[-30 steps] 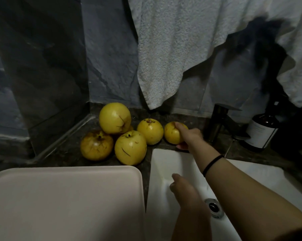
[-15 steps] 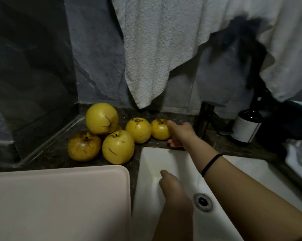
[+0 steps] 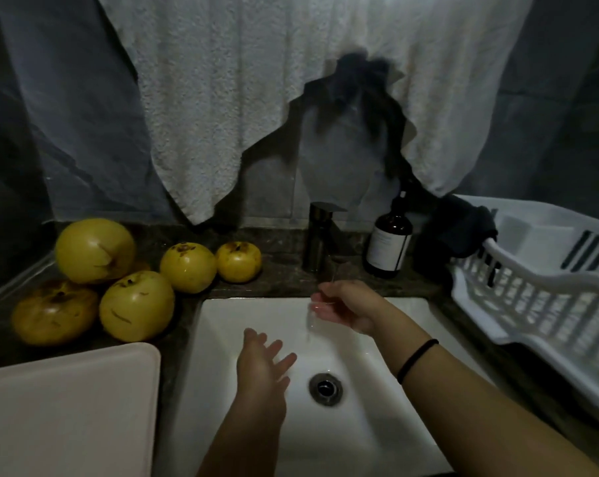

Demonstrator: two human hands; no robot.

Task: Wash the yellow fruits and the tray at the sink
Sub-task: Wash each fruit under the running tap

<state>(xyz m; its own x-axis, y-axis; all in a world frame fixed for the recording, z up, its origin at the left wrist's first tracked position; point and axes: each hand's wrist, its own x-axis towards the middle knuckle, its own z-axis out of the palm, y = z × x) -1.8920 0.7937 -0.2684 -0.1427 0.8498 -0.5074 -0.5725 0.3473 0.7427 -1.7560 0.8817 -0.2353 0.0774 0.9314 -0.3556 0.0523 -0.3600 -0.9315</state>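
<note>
Several yellow fruits lie on the dark counter left of the white sink [image 3: 222, 325]: a big one [image 3: 95, 249] at the back, a browned one [image 3: 53, 311], one in front [image 3: 136, 306], and two smaller ones [image 3: 188, 266] [image 3: 239, 261] toward the tap. A pale tray [image 3: 67, 407] lies at the lower left. My right hand [image 3: 346, 306] is held open, palm up, under a thin stream of water from the dark tap [image 3: 320, 235]. My left hand [image 3: 263, 363] hovers over the basin with fingers spread, holding nothing.
A dark soap bottle [image 3: 389, 241] stands right of the tap, next to a dark cloth [image 3: 456, 228]. A white dish rack [image 3: 539, 287] fills the right counter. A white towel [image 3: 256, 98] hangs above. The drain [image 3: 325, 387] sits mid-basin.
My right hand has let go of the small fruit by the sink's corner and moved right under the tap. My left hand has opened its fingers. The view has shifted right.
</note>
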